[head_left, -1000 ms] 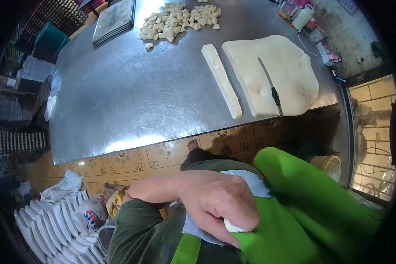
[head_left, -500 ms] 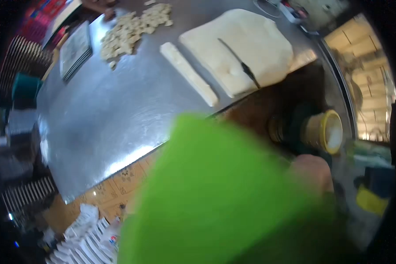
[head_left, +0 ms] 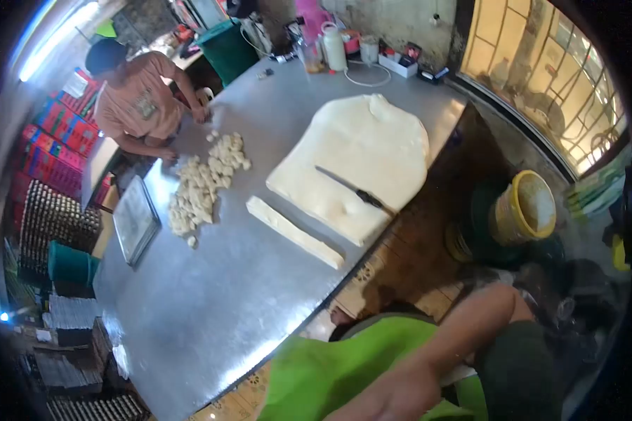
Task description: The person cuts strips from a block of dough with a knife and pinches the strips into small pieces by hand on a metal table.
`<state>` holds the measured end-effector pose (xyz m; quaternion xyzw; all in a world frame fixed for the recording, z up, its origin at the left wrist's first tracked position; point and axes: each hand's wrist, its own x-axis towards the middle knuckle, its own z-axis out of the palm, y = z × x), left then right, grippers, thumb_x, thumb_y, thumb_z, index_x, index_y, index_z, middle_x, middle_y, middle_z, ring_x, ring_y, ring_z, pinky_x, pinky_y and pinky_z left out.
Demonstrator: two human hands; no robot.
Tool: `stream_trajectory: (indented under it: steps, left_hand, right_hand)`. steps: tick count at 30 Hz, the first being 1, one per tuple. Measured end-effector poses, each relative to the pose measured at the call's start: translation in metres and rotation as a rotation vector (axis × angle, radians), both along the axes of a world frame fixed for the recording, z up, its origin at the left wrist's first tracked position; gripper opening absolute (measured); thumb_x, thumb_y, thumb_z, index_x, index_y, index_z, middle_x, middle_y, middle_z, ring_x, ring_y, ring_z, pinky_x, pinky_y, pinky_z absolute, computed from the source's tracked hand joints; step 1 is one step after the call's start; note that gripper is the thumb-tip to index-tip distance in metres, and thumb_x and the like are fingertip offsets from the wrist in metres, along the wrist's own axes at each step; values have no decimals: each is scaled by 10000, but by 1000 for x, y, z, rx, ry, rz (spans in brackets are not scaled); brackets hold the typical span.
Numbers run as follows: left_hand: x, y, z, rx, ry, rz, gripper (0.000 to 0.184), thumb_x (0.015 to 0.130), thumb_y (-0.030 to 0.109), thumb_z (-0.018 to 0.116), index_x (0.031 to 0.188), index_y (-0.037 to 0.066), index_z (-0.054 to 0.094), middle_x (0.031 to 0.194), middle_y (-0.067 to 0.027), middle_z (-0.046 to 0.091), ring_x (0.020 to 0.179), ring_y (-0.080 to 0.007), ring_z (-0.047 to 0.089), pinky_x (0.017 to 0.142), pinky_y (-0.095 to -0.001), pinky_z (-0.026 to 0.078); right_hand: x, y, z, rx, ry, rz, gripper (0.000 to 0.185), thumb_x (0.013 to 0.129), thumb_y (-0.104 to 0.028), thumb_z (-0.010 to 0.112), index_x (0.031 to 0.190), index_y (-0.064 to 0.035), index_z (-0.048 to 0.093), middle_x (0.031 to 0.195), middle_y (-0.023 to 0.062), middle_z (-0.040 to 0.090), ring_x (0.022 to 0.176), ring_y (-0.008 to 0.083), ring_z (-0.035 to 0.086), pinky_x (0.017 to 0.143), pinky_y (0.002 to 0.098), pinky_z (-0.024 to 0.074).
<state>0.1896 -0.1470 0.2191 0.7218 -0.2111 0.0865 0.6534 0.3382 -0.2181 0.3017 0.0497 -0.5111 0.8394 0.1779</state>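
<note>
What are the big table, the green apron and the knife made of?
The table looks like smooth metal, maybe steel: it's grey and shines with bright glare. The apron seems to be soft cloth, since it drapes in folds, though plastic is possible. The knife probably has a metal blade, thin and dark; its black handle could be plastic or wood.
</note>
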Motion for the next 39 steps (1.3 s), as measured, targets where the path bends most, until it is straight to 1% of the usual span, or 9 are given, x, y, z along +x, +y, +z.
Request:
stream_trajectory:
  steps: [4,13,15,17,18,21,26,32,39]
  left_hand:
    - [-9,-9,-21,41,76,155,291,808,221,653,1023,31,608,961,-179,633,886,-348,633,758,-437,499]
    - [25,-8,-73,262,595,822,465,844,240,645,1245,26,549,1156,-230,621,1076,-380,597,910,-442,493]
    - [25,0,-113,241,1275,972,355,906,299,652,1115,29,556,1173,-147,633,1001,-253,629,859,-399,532]
    - [-1,-24,-172,-107,1237,990,351,898,291,663,1114,34,559,1097,-120,648,966,-228,623,834,-387,523]
    - [-2,-34,-178,-443,1177,1007,349,890,282,674,1112,39,562,1021,-93,662,930,-204,618,810,-374,515]
    - [8,-66,-165,-322,1102,999,300,876,232,684,1092,56,571,956,-62,649,903,-172,600,759,-354,509]
    - [-22,-96,-249,-605,1082,1395,267,835,118,696,1068,61,579,937,-46,642,862,-164,596,733,-332,497]
    - [-140,-180,-345,-128,1699,1590,401,766,105,627,1156,13,613,1031,-277,676,976,-396,669,825,-435,524]
    - [-132,-232,-320,-85,1900,1334,483,801,288,738,1145,-19,594,1011,-223,691,947,-370,674,776,-427,536]
  right_hand:
    - [37,-10,-36,-216,223,246,370,968,-149,603,1270,59,549,1243,140,595,1078,250,570,875,326,459]
    - [147,17,-100,-177,-414,-724,310,901,-184,651,1160,-15,645,1070,153,685,989,237,637,891,395,500]
    - [149,46,-207,135,-925,-774,369,930,-185,601,1228,33,593,1092,119,681,986,208,627,900,356,499]
    - [156,44,-316,273,-1063,-1110,272,925,-112,628,1152,36,637,990,81,685,905,151,638,830,295,515]
    - [161,45,-319,274,-1068,-1108,272,925,-112,628,1152,36,637,990,81,685,905,151,638,830,295,515]
    - [156,46,-325,-229,-698,-1061,351,911,-157,639,1207,30,612,1028,121,696,921,148,638,846,315,512]
    - [148,64,-310,203,-815,-853,294,963,-131,609,1211,27,607,1024,105,693,911,139,636,854,289,511]
    - [145,69,-316,230,-853,-735,359,903,-195,680,1189,17,627,965,99,701,865,137,637,797,287,512]
    - [146,59,-328,218,-908,-628,400,882,-229,707,1188,15,624,961,104,701,841,139,635,774,288,513]
